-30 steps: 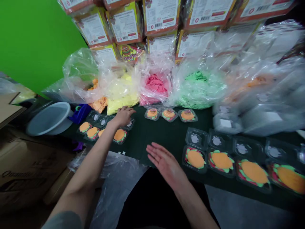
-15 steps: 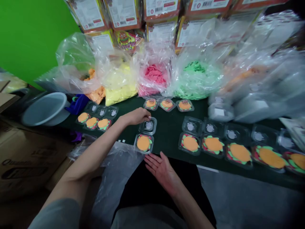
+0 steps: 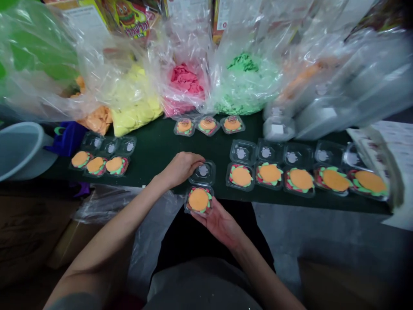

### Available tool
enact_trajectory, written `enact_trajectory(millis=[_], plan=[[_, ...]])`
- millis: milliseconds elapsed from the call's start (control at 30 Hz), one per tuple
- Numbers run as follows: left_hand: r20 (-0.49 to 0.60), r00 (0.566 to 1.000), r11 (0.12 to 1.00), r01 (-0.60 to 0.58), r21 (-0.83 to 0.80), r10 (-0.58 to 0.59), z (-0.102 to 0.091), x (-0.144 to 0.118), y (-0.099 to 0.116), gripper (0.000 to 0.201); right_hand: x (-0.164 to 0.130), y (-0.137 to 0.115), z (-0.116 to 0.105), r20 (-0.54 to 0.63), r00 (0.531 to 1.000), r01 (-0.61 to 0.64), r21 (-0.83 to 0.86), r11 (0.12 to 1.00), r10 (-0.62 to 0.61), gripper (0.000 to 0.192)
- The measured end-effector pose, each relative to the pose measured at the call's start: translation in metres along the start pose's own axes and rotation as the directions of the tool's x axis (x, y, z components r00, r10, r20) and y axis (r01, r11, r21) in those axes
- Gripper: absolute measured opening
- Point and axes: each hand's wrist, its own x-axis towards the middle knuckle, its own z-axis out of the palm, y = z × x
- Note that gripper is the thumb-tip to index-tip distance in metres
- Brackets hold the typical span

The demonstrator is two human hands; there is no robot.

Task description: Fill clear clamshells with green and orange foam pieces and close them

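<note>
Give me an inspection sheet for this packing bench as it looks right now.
Surface: dark green table.
Job's things: open clamshell box at the near edge, burger toy in its lower half, lid half empty.
Clutter: row of open filled boxes at right; three more at left; three closed ones behind.
Hands: left hand grips the lid half; right hand cups the lower half.
Cables: nothing seen.
Surroundings: bags of yellow, pink, green pieces; white basin.

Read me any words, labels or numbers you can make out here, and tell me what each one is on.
No text can be read for certain.
Colourful burger-cartoon box: red lettering under the cartoon, too blurred to read.
White label on the neighbouring box: print too small.
Printed sheet at the right edge: lines of text, too blurred.
</note>
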Motion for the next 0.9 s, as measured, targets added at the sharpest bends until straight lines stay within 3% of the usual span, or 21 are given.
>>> enact_trajectory(millis=[333, 533, 633, 733, 900], plan=[[-0.07, 0.997, 0.998, 0.04, 0.048, -0.036, 0.006, -0.004, 0.007, 0.022, -0.005, 0.012, 0.011, -0.117, 0.971, 0.186, -0.165, 0.969, -0.207, 0.042], [-0.076, 0.996, 0.996, 0.057, 0.069, -0.052, 0.008, -0.004, 0.01, 0.021, 0.002, 0.023, 0.015, -0.26, 0.908, 0.274, -0.227, 0.935, -0.329, 0.039], [-0.081, 0.996, 0.998, 0.05, 0.049, -0.045, 0.009, -0.004, 0.01, 0.021, 0.005, 0.026, 0.014, -0.258, 0.897, 0.289, -0.268, 0.919, -0.358, 0.037], [-0.092, 0.995, 0.999, 0.041, 0.035, -0.038, 0.01, -0.005, 0.008, 0.02, 0.003, 0.022, 0.011, -0.213, 0.924, 0.262, -0.258, 0.93, -0.319, 0.039], [-0.105, 0.994, 0.999, 0.039, -0.002, -0.039, 0.012, -0.009, 0.003, 0.02, -0.003, 0.007, 0.007, -0.177, 0.976, 0.097, -0.158, 0.983, -0.125, 0.048]])
